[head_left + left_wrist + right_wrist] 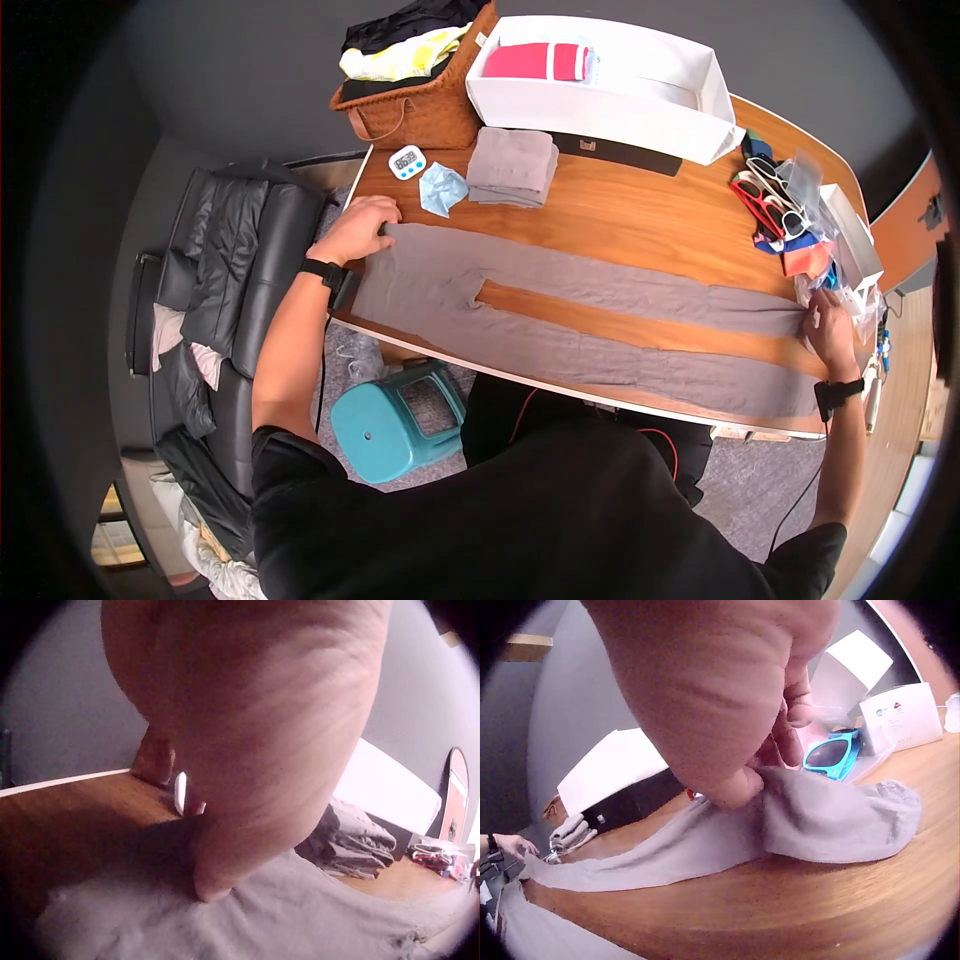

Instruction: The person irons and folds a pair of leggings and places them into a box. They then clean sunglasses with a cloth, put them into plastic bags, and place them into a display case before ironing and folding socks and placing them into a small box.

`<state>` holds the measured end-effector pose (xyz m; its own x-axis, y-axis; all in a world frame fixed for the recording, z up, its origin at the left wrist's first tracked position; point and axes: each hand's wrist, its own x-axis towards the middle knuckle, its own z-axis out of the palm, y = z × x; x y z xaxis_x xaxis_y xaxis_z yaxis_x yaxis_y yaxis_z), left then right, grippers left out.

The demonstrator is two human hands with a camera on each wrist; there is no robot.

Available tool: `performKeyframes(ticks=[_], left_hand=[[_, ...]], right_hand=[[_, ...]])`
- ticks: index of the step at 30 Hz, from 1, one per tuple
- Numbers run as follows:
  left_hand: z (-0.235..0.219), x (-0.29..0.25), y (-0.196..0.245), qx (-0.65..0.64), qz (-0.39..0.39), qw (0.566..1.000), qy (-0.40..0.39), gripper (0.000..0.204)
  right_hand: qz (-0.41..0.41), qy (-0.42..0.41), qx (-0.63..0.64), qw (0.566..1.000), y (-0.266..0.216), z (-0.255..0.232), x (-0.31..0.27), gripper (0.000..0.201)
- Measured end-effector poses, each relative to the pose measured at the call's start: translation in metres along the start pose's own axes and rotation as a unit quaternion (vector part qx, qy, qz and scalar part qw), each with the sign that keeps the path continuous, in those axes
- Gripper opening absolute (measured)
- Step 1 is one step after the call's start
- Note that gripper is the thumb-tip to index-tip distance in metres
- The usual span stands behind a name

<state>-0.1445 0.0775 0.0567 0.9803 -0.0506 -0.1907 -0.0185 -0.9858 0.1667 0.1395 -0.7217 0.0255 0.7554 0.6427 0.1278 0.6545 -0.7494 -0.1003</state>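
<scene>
Grey pants [430, 290] lie flattened lengthwise along the wooden table, waist at the left and both legs stretching right. At the far corner of the waist, my left hand [358, 230] pinches the fabric, its thumb [214, 889] pressed into the cloth. My right hand [830, 330] holds the end of the far leg [727, 832] between thumb and fingers. In the right wrist view, that leg's end [847, 817] droops beyond the grip. The near leg [720, 380] runs along the table's front edge, untouched by either hand.
Behind the pants sit folded grey cloth [510, 165], a light blue crumpled cloth [442, 188] and a digital timer [407, 162]. Further back are a wicker basket [430, 115] and a white box [610, 105]. Sunglasses [770, 205] and plastic bags crowd the right end. A teal stool [375, 435] stands below.
</scene>
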Motion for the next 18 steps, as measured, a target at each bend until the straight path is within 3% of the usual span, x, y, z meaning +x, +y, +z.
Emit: performKeyframes(ticks=[2,4,9,11,12,16,18], left_hand=[[-0.005,-0.011,0.004,0.022,0.019,0.995,0.097,0.028],[-0.010,-0.020,0.009,0.041,0.018,0.992,0.118,0.026],[-0.008,-0.046,0.021,0.049,0.009,0.977,0.206,0.026],[0.000,-0.063,0.031,0.053,0.004,0.977,0.208,0.026],[0.004,-0.073,0.037,0.055,-0.001,0.976,0.210,0.027],[0.054,-0.105,0.037,0.038,-0.028,0.978,0.205,0.027],[0.065,-0.111,0.040,0.035,-0.050,0.979,0.193,0.025]], right_hand=[[0.019,0.015,0.021,0.999,-0.001,-0.006,-0.003,0.015],[0.060,0.010,0.040,0.997,0.002,-0.008,-0.006,0.017],[0.042,0.062,0.096,0.993,-0.009,-0.019,-0.024,0.020],[-0.006,0.069,0.042,0.997,-0.009,-0.024,-0.043,0.019],[0.044,0.055,0.059,0.996,-0.018,-0.023,-0.057,0.017],[0.055,0.089,-0.007,0.995,-0.041,-0.002,-0.110,0.018],[0.072,0.064,0.005,0.995,-0.044,0.005,-0.125,0.016]])
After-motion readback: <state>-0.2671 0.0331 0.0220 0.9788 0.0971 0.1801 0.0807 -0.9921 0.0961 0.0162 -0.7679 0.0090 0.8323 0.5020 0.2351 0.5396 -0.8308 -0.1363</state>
